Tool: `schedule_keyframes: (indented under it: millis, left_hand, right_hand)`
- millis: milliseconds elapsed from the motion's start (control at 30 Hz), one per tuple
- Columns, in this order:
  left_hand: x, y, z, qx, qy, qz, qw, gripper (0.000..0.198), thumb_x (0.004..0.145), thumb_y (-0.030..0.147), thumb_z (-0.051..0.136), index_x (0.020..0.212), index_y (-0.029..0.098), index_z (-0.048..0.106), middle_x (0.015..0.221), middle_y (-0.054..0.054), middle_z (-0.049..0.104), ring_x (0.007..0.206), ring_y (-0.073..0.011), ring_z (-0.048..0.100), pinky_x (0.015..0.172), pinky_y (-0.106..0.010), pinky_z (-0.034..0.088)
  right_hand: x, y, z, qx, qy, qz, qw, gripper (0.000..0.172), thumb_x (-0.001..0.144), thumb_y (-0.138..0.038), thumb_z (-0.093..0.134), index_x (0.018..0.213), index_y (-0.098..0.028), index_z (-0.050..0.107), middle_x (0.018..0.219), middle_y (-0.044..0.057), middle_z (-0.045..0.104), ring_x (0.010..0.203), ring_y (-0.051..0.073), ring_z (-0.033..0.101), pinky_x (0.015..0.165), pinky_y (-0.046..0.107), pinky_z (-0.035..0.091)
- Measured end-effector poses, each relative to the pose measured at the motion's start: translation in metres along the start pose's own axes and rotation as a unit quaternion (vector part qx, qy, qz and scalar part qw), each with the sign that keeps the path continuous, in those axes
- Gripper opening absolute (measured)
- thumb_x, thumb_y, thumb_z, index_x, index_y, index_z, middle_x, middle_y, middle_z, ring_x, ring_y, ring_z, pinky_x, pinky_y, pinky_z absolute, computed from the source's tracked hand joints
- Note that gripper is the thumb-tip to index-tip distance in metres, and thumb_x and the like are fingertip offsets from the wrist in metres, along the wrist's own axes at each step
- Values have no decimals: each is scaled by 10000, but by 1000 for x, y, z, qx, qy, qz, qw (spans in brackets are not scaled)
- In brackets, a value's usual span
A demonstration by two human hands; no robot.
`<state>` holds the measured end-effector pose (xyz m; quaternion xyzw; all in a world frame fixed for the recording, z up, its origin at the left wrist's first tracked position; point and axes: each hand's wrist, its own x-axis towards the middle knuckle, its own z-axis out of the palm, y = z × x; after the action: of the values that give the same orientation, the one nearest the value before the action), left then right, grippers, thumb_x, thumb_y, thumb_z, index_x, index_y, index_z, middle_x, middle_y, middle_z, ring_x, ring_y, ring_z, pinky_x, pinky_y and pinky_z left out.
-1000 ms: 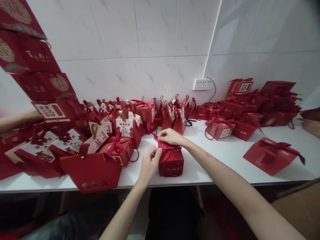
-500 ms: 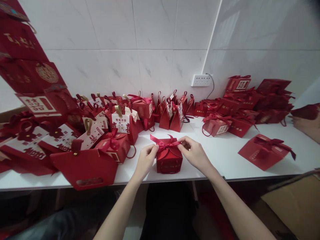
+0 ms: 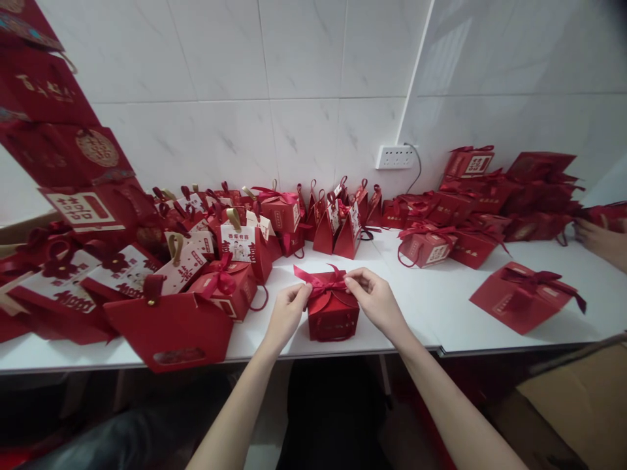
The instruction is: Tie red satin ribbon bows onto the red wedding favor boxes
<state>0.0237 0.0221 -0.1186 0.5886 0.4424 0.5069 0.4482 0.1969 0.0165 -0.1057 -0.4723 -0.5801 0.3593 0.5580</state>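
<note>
A small red gift box [image 3: 333, 316] stands near the front edge of the white table [image 3: 421, 307]. A red ribbon bow [image 3: 321, 284] lies across its top. My left hand [image 3: 288, 312] pinches the left end of the ribbon. My right hand [image 3: 375, 301] pinches the right side of the bow, fingers closed on it. Both hands rest at the box's upper corners.
Many red gift boxes and bags crowd the table's left and back, with a big red bag [image 3: 169, 329] at the front left. A flat red box with ribbon [image 3: 526, 295] lies at right. Another person's hand [image 3: 600, 238] shows at far right. A wall socket [image 3: 395, 156] sits behind.
My right hand came off the top of the box and took the right side of the bow; both hands now hold the ribbon's two ends. The view shifted slightly.
</note>
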Motion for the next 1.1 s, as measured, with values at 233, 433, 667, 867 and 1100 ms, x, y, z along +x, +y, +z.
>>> schedule_keyframes:
  millis: [233,433,667,867,1100]
  left_hand:
    - [1,-4,-2,-41,-11,-20,999,404,777,424,514,518,201,300,535,53,274,524,-84,257,512,-244,225]
    - [1,-9,-1,-79,-14,-41,996,410,742,440,545,520,200,298,541,57,272,522,-76,252,504,-229,233]
    - [3,-24,1,-95,0,-52,994,405,724,482,559,527,186,362,544,49,329,527,-76,312,511,-219,260]
    - [6,-19,-6,-81,-4,-74,994,375,728,487,527,548,189,389,546,48,353,521,-87,352,522,-224,307]
    - [13,7,-13,-4,-21,-65,998,276,690,422,656,763,188,528,761,23,521,765,-140,500,727,-254,383]
  right_hand:
    - [0,6,0,160,-21,82,983,267,658,-336,623,865,-202,522,510,-89,425,477,100,384,490,230,304]
    - [-1,6,1,299,0,131,945,333,573,-257,727,806,-204,494,519,-98,420,498,70,335,516,204,283]
    - [-1,14,3,377,37,186,907,458,483,-238,799,768,-211,441,549,-89,448,493,57,357,498,182,301]
    - [4,19,-6,292,2,159,943,378,557,-369,774,731,-214,477,542,-88,421,504,71,363,518,206,316]
    - [46,28,-17,161,-110,186,963,357,619,-473,721,729,-140,656,667,4,599,636,127,516,592,249,372]
